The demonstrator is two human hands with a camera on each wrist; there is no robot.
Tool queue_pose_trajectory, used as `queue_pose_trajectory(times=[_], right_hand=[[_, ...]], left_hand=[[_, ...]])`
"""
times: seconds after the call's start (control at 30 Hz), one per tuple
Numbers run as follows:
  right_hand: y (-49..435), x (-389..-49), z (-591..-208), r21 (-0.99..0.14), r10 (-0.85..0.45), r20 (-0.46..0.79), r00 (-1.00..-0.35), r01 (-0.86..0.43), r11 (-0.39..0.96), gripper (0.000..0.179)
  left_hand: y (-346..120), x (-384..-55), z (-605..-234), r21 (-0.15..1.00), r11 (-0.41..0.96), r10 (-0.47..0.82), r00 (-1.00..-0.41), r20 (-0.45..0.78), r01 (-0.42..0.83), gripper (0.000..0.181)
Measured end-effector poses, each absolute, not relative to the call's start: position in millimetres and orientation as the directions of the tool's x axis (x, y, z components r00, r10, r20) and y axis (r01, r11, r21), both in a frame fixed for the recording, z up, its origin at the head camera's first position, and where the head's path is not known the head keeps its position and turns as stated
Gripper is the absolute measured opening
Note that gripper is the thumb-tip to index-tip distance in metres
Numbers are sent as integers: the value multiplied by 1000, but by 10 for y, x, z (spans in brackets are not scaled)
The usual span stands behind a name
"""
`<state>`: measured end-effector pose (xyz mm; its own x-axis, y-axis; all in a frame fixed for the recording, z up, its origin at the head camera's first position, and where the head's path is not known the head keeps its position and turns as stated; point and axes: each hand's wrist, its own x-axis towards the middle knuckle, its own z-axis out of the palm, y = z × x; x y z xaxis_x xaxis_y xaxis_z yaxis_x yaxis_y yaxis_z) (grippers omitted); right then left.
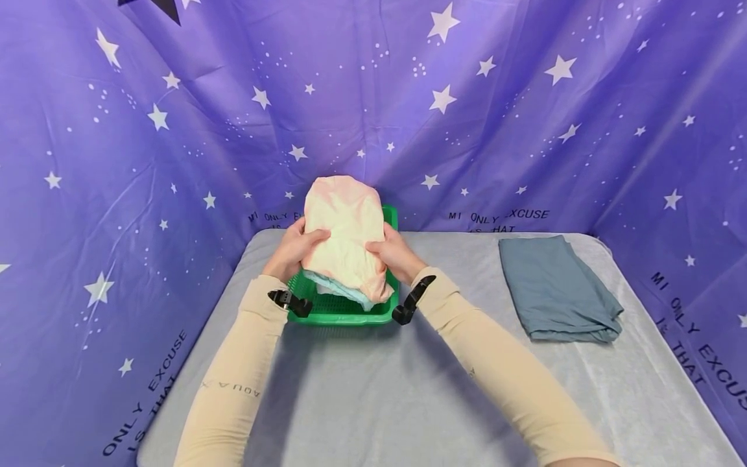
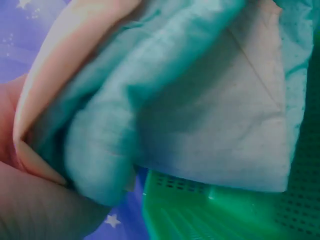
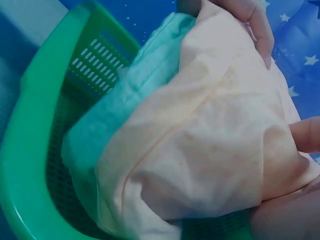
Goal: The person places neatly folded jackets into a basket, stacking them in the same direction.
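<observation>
Both hands hold a folded bundle of peach-pink cloth [image 1: 344,224] with a teal layer [image 1: 338,285] showing beneath its lower edge. My left hand [image 1: 294,250] grips the left side, thumb on top and fingers behind. At the opposite side my right hand [image 1: 399,251] pinches the cloth the same way. Below the bundle stands a green plastic basket [image 1: 344,319] with slotted walls. Seen from the left wrist, teal folds [image 2: 112,130] and a pale flat panel [image 2: 220,120] hang over the basket. In the right wrist view the peach cloth [image 3: 200,145] covers part of the teal one.
A folded grey-blue cloth [image 1: 554,288] lies at the right of the table, which has a grey cover [image 1: 362,402]. Purple star-printed curtains [image 1: 362,84] enclose the back and both sides. The basket stands near the table's back edge.
</observation>
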<state>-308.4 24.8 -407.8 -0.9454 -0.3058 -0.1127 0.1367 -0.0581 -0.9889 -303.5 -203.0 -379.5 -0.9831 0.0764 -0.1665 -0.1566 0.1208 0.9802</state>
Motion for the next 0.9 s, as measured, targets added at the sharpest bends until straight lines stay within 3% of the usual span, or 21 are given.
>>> queue_pose_trajectory(times=[0.27, 0.57, 0.67, 0.83, 0.9], right_hand=[[118, -3054, -4276, -979, -285, -204, -937, 194, 62, 66], [101, -3004, -4309, -953, -259, -283, -923, 240, 184, 83], [110, -2988, -4283, -949, -258, -297, -920, 253, 190, 75], [144, -2967, -4241, -936, -275, -324, -905, 264, 235, 43], [157, -2960, -4231, -928, -275, -334, -901, 264, 263, 44]], left_hand=[[-2155, -3098, -3994, 940, 204, 95, -950, -297, -273, 65], [-2139, -3126, -4117, 885, 278, 85, -908, -410, -373, 57], [-2118, -3121, -4126, 878, 297, 91, -905, -416, -375, 54], [-2097, -3110, -4148, 830, 412, 70, -895, -441, -377, 61], [-2084, -3114, -4169, 796, 477, 65, -889, -454, -372, 60]])
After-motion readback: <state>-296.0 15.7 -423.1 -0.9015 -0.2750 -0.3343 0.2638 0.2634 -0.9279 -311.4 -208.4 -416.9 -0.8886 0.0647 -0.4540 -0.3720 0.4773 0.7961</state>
